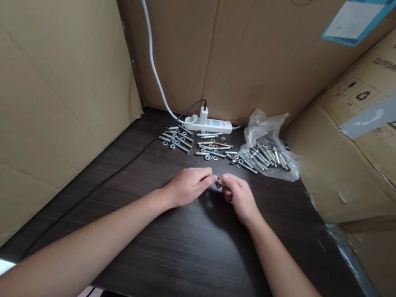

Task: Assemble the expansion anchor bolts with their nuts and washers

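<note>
Above the middle of the dark table, my right hand [241, 195] pinches a short metal anchor bolt [220, 182], most of which is covered by the fingers. The thumb and fingers of my left hand [190, 185] are closed at the bolt's left end, where a ring or nut shows. Beyond the hands lie groups of loose bolts [183, 141], with washers [164, 143] and nuts [207, 157] scattered among them. More anchor bolts [268, 156] fill an opened clear plastic bag [292, 170] at the back right.
A white power strip [215, 126] with a plugged-in charger [203, 115] stands at the back. Its white cord [150, 40] climbs the back cardboard. A black cable [107, 175] crosses the table's left side. Cardboard walls [47, 75] enclose the left, back and right.
</note>
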`<state>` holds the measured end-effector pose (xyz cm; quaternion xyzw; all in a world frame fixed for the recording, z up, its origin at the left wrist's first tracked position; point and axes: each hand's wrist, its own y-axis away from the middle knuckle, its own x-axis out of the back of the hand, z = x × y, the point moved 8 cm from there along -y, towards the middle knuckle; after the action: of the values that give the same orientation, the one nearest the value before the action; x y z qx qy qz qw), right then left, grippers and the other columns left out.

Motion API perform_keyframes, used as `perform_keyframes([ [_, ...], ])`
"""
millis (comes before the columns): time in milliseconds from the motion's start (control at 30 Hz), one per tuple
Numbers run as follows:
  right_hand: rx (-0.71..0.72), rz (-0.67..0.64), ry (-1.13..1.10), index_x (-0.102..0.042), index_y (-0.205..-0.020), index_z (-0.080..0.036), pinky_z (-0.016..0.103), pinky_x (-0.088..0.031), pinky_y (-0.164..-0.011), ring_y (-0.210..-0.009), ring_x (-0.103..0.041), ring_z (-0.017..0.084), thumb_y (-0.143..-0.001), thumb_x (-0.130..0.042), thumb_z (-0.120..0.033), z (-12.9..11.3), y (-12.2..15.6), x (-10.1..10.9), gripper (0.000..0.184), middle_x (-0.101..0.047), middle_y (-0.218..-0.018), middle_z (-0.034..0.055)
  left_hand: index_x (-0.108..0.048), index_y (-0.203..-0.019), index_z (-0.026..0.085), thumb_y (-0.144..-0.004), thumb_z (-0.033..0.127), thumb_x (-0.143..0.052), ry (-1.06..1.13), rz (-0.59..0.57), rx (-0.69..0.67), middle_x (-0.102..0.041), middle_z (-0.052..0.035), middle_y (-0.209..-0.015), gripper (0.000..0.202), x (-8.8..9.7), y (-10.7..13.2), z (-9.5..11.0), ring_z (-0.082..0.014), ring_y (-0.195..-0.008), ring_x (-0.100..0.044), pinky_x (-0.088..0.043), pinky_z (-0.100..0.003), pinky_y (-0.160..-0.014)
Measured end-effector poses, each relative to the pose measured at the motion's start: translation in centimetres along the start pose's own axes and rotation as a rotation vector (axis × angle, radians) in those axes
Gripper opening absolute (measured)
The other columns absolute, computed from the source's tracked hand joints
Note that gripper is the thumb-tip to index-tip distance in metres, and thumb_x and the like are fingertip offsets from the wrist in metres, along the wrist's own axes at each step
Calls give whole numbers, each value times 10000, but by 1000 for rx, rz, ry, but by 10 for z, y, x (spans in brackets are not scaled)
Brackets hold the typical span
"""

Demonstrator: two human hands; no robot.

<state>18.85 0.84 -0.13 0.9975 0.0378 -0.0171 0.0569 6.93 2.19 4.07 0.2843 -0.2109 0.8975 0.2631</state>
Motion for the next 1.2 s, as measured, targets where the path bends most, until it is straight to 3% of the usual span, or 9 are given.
perform_keyframes([
  [133, 17, -15, 20, -475, -596, -171, 228, -128, -417, -422, -218, 61, -792, -564, -504, 2, 0, 0, 396, -294, -481, -70, -427, -678, 178, -938, 370, -347, -26, -46, -1, -455, 37, -636, 333, -4, 0, 1, -109, -615, -435, -329, -233, -599],
  [267, 16, -9, 37, -481, -602, -174, 230, -131, -414, -418, -212, 64, -790, -564, -509, 3, 0, 1, 394, -291, -466, -73, -503, -910, 203, -889, 285, -422, 2, -27, -19, -520, 23, -765, 117, -3, 3, 3, -115, -661, -463, -369, -240, -632],
  [367, 23, -10, 56, -488, -605, -173, 229, -143, -413, -427, -221, 67, -784, -564, -523, 2, -1, 1, 400, -306, -476, -69, -473, -1072, 220, -812, 174, -463, 20, -3, -43, -524, 12, -842, 265, -1, 4, 4, -111, -666, -463, -385, -243, -638],
  [500, 34, -7, 81, -467, -589, -177, 228, -154, -414, -438, -226, 70, -778, -570, -524, 1, -1, 1, 409, -307, -483, -67, -484, -882, 190, -853, 206, -428, 6, 41, -58, -499, 14, -796, 66, 3, 3, 4, -114, -684, -458, -377, -247, -650],
  [633, 39, -9, 92, -434, -579, -183, 225, -158, -415, -443, -226, 70, -789, -562, -517, 2, -1, 2, 415, -304, -492, -65, -461, -731, 175, -932, 326, -339, -10, 4, -72, -480, 15, -730, 280, -1, 1, 6, -120, -694, -464, -372, -253, -670],
  [800, 24, -10, 70, -461, -590, -178, 225, -145, -414, -437, -215, 67, -789, -564, -509, 2, -1, 1, 400, -294, -482, -70, -492, -877, 194, -878, 261, -433, -9, -11, -58, -492, 20, -787, 89, -2, 3, 6, -109, -662, -449, -369, -236, -625],
  [933, 16, -6, 66, -505, -603, -169, 228, -141, -412, -434, -218, 70, -771, -572, -525, 1, -1, 0, 399, -297, -477, -68, -460, -1065, 210, -742, 92, -461, 1, 43, -95, -485, -1, -912, 344, 4, 6, 10, -102, -652, -426, -381, -230, -610],
  [1100, 25, -2, 74, -458, -572, -179, 228, -149, -413, -438, -224, 70, -779, -575, -506, 1, -1, 1, 404, -301, -482, -66, -490, -876, 191, -870, 224, -420, -38, 74, -85, -496, 0, -846, 77, 9, 4, 10, -123, -719, -469, -392, -241, -651],
  [1200, 32, -15, 81, -482, -595, -177, 228, -151, -414, -439, -222, 73, -797, -557, -501, 2, -1, 1, 389, -301, -484, -66, -500, -801, 187, -924, 349, -390, -87, 17, -70, -506, 13, -790, 232, 3, 2, 7, -122, -707, -480, -391, -253, -676],
])
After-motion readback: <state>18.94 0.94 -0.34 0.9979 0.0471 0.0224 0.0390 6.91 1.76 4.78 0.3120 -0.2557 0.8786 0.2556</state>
